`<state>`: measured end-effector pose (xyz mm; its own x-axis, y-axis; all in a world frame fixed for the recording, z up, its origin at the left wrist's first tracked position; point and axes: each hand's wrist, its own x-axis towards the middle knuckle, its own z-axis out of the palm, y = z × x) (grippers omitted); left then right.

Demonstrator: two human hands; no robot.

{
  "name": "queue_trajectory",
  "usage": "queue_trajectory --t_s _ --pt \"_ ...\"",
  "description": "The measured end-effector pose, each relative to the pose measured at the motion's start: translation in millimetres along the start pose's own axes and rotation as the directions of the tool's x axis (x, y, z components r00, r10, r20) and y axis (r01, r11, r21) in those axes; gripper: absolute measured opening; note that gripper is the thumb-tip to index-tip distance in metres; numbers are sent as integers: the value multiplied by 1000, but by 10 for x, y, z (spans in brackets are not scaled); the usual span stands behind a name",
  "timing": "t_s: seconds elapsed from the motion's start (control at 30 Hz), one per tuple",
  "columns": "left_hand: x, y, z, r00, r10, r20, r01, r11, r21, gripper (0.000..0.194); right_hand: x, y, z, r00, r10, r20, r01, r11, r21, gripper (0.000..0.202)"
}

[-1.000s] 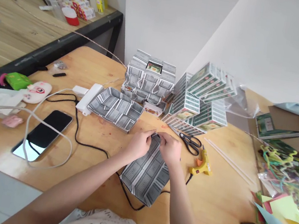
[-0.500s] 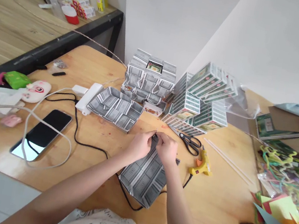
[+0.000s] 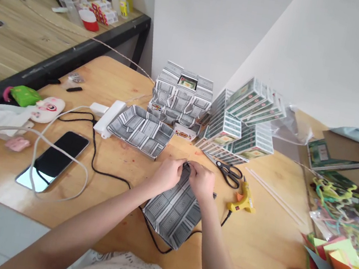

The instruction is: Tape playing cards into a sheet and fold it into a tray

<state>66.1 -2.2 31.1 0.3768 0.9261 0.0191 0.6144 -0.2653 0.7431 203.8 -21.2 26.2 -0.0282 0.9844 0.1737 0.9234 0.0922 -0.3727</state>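
The fingertips of the left hand [image 3: 170, 172] and right hand [image 3: 201, 180] meet, pinched together on the far edge of a shallow tray of grey-and-white patterned playing cards [image 3: 170, 214], which lies slanted on the pale wooden table [image 3: 249, 257] before the person. Its floor and near walls look joined already; the far edge, partly hidden by the fingers, seems the part being worked, and whether it is fixed cannot be told. A yellow glue gun [image 3: 243, 200] and black-handled scissors [image 3: 229, 173] lie to the right, both out of hand, with thin clear sticks [image 3: 273, 194] beyond. Farther off, a second grey-and-white card tray [image 3: 141, 132] stands with its walls up and looks formed. Behind it, a blocky grey-and-white card-covered structure [image 3: 182, 94] appears largely built, though an opening in its top shows green inside. Beside that, the stacked green-and-white card boxes [image 3: 227, 130] have no grey covering on their visible faces.
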Motion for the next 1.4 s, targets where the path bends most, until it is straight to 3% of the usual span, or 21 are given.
queue_trajectory --t_s 0.67,0.87,1.03,1.2,1.3,1.4 --pt "-18 -37 -12 998 69 2 -69 997 -31 38 -18 -40 11 997 -14 -73 12 999 -34 27" --pt "-27 -49 2 995 97 31 -96 995 -28 37 -9 -79 31 1000 -1 -29 0 999 -47 28" --pt "-8 7 8 997 79 25 -79 996 -30 36 22 -117 -81 992 105 75 -102 994 -44 24" --pt "-2 49 -65 1000 -1 -31 -2 995 -101 34 51 60 -378 931 128 343 -161 985 68 26" --pt "-41 81 -185 999 -35 -26 29 980 -198 34 54 188 -549 877 61 477 -201 947 250 32" --pt "-93 140 -324 999 -13 -31 3 950 -314 36 44 201 -676 887 -30 460 -177 900 399 41"
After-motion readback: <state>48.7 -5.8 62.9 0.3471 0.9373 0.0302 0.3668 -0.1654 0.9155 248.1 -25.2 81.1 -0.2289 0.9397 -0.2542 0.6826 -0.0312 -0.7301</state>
